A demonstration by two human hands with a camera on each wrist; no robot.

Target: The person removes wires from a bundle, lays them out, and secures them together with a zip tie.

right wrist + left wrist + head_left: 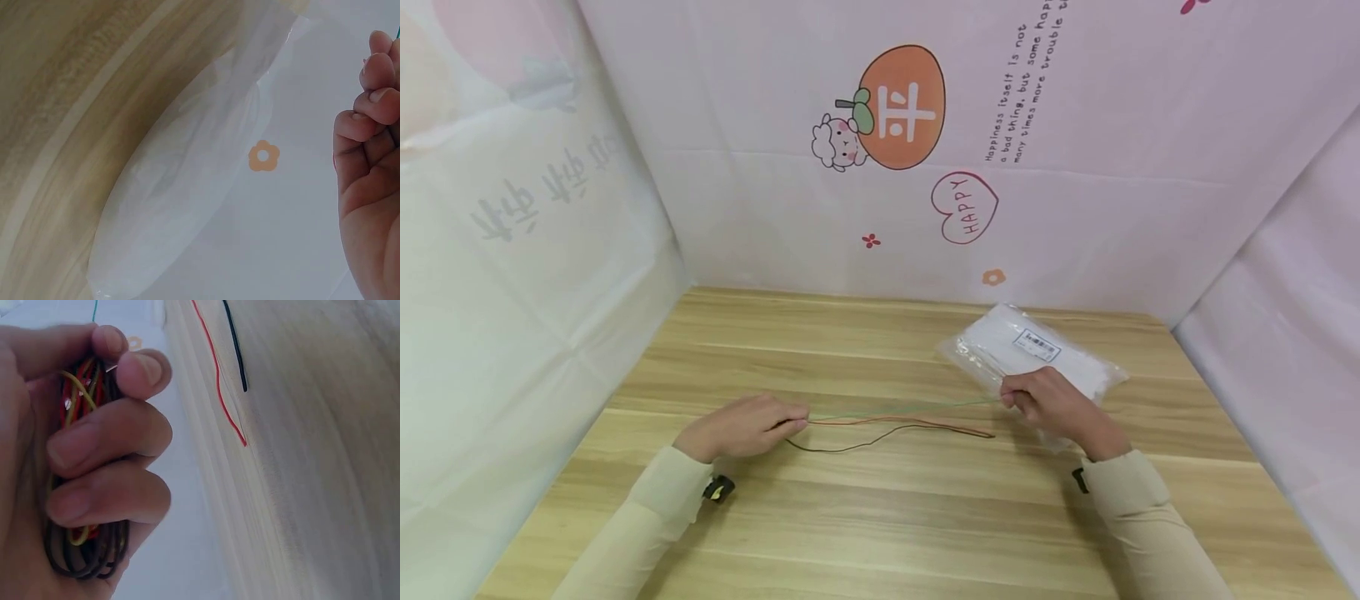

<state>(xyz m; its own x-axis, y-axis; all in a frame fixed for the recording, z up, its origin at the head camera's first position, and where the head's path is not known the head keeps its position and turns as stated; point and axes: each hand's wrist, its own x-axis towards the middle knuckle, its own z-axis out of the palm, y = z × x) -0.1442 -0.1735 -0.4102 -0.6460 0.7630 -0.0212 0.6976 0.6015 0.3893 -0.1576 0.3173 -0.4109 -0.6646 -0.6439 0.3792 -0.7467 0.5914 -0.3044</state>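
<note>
My left hand curls round a coiled bundle of thin wires, with brown, red and yellow strands showing between the fingers in the left wrist view. From it a green wire runs nearly straight across to my right hand, whose thumb and fingertips pinch it. A loose red wire and a loose black wire also trail rightward from the left hand, low over the table. In the right wrist view the right hand's fingers are curled in; only a short bit of green appears at the edge.
A clear plastic packet with white contents and a barcode label lies beyond and under the right hand. The wood-grain table is bordered by printed white cloth at the back and on both sides.
</note>
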